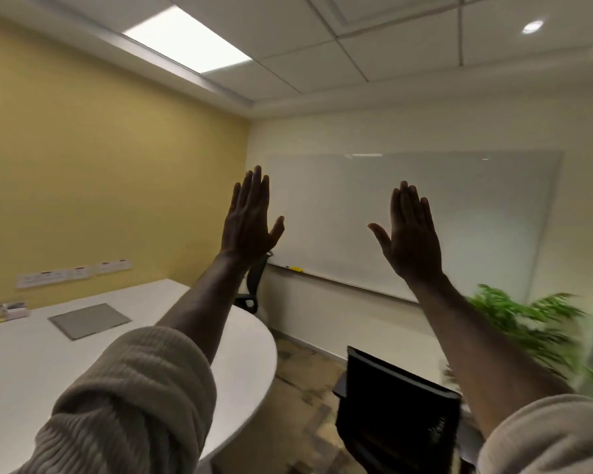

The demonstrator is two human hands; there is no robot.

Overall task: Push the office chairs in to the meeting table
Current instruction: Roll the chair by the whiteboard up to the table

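Raising left hand (250,217) and right hand (412,234), spread and empty; risking nudging black office chair (397,412) crookedly past white meeting table (21,364).

The single head view looked out from the person's own eye level, tilted upward enough to take in much of the ceiling (374,46), and faced the room's far corner. Both raised arms ran forward from the bottom edge, so the left hand (249,222) and right hand (412,238) sat near the frame's centre, close to the lens. The whiteboard (425,213) lay well beyond them, the table (21,364) below the left hand, and a chair (396,408) below the right.
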